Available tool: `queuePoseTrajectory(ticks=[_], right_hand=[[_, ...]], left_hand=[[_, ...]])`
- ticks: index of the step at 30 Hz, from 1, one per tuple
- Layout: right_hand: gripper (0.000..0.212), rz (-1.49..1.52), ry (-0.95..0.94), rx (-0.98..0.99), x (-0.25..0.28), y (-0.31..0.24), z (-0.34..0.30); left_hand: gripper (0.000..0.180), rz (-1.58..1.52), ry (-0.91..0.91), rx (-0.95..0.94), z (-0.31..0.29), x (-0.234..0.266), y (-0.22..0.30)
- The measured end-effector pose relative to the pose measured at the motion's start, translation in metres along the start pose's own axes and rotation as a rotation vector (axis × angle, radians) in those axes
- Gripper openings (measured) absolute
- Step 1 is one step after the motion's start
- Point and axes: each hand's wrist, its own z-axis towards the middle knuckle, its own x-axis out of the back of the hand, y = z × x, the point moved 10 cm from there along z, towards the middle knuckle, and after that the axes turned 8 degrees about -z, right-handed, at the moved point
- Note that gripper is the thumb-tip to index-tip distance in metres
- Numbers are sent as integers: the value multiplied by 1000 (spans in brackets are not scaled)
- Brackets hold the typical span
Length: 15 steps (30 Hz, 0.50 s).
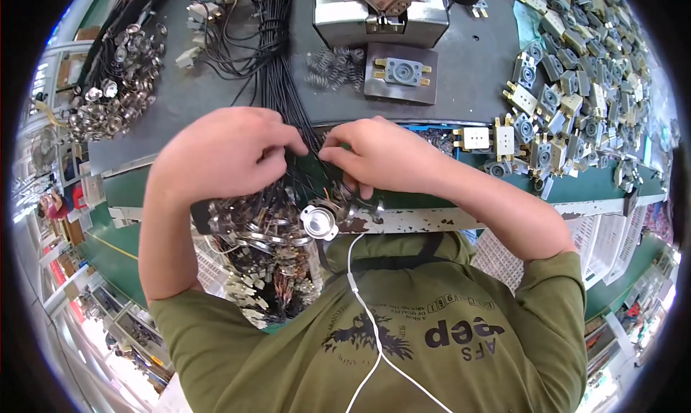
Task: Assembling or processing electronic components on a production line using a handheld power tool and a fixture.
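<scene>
My left hand [229,152] is over the table's front edge, beside a bundle of black wires [272,60]. Its index finger and thumb are bent with a gap between them, and nothing shows in that gap. Opposite it, my right hand [371,154] pinches at a thin black wire; its lower fingers are curled and partly hidden. Below the hands, a round silver metal cup with a two-eared flange [318,222] faces up. It lies by a heap of similar metal parts with wires [263,229], just in front of my body.
A metal fixture [381,17] stands at the back, with a square block [400,73] holding a grey part before it. Loose springs [335,67] lie beside it. Many grey-and-white terminal blocks [576,82] are piled right. More metal cups [119,82] lie far left.
</scene>
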Motion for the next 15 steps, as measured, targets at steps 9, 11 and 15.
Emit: queuePoseTrajectory(ticks=[9,11,15], right_hand=[[33,320,33,-65,0,12,-5],[32,302,-15,-70,-9,9,1],[29,166,-67,-64,-8,1,2]], left_hand=[[20,53,-21,101,1,0,-3],[20,72,-14,111,1,2,-3],[19,66,-24,112,0,3,-5]])
